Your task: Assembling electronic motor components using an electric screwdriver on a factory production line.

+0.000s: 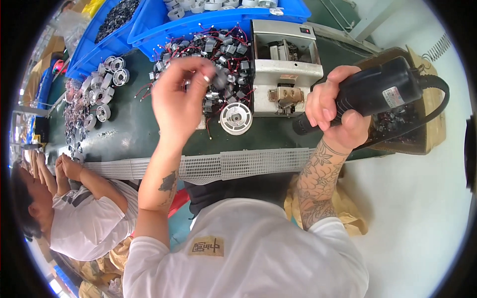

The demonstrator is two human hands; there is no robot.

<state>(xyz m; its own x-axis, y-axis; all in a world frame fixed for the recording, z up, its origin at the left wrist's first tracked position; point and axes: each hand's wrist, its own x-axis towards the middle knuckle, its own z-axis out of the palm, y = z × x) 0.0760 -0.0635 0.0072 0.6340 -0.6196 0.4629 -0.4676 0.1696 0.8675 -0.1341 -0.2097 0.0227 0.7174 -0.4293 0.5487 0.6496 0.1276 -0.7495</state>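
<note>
My left hand (pixel 176 94) is raised over a heap of small grey motors (pixel 231 47) with red and black wires. Its fingers are curled in toward the thumb and smeared by motion. Something small and pale shows at the fingertips, too blurred to name. In my right hand (pixel 338 102) is a thick black electric screwdriver (pixel 380 89), its nose angled down to the left and its cable looping off the right end. Below the motors, a round white plastic housing (pixel 236 118) lies face up on the dark green bench, between my hands and touching neither.
A grey-white metal machine (pixel 288 73) stands right of the motors. Blue bins (pixel 198 22) line the back. White ring parts (pixel 102 94) are heaped at left. A cardboard box (pixel 427 134) sits at right. A perforated strip (pixel 243 166) edges the bench. Another person (pixel 94 213) works at left.
</note>
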